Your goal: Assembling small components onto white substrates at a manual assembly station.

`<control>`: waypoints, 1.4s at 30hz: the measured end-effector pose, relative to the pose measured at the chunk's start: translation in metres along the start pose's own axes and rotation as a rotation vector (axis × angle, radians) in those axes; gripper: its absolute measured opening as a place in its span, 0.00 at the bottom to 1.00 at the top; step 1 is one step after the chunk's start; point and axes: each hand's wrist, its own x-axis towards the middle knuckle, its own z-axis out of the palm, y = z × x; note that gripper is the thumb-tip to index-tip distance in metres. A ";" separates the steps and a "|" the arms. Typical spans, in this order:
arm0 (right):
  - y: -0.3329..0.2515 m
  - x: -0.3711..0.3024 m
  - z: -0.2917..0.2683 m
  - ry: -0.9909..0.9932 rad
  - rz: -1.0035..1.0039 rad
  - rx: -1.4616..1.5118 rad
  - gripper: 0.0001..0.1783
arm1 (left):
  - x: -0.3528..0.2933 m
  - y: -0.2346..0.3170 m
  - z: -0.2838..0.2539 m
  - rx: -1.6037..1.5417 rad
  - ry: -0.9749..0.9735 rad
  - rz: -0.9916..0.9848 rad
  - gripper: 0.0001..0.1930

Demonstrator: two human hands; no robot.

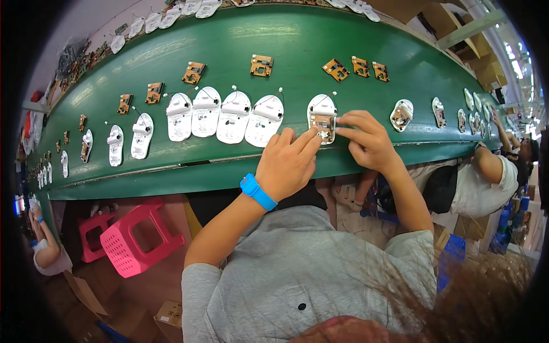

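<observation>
In front of me on the green work surface lies a white oval plastic housing (322,102) with an orange-brown circuit board (323,122) in its lower half. My left hand (287,162), with a blue band at the wrist, has its fingertips on the board's lower left edge. From the other side, the bent fingers of my right hand (369,139) grip the board's right edge, so it sits between both hands. Thin wires rise from the housing's top end. To the left stands a row of similar open housings (265,121) with wires, the closest beside my left hand.
Loose circuit boards (262,66) lie along the belt's middle. More housings with boards (402,115) are spread to the right. A pink stool (140,240) stands on the floor at left. At right sits another person in a white top (483,186).
</observation>
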 end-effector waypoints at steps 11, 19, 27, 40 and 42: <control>0.010 -0.003 0.014 -0.061 -0.171 -0.054 0.23 | -0.003 -0.001 0.000 0.098 -0.053 0.005 0.28; 0.011 -0.008 0.020 -0.046 -0.150 -0.112 0.23 | -0.002 0.008 0.003 0.140 -0.054 -0.035 0.30; 0.007 -0.009 0.021 -0.027 -0.133 -0.089 0.23 | 0.000 0.010 0.007 0.149 -0.036 -0.031 0.26; 0.006 -0.011 0.022 -0.013 -0.089 -0.037 0.21 | -0.004 0.006 0.009 0.116 -0.017 -0.013 0.26; 0.008 -0.011 0.021 -0.015 -0.096 -0.042 0.21 | -0.003 0.007 0.010 0.114 -0.021 -0.016 0.26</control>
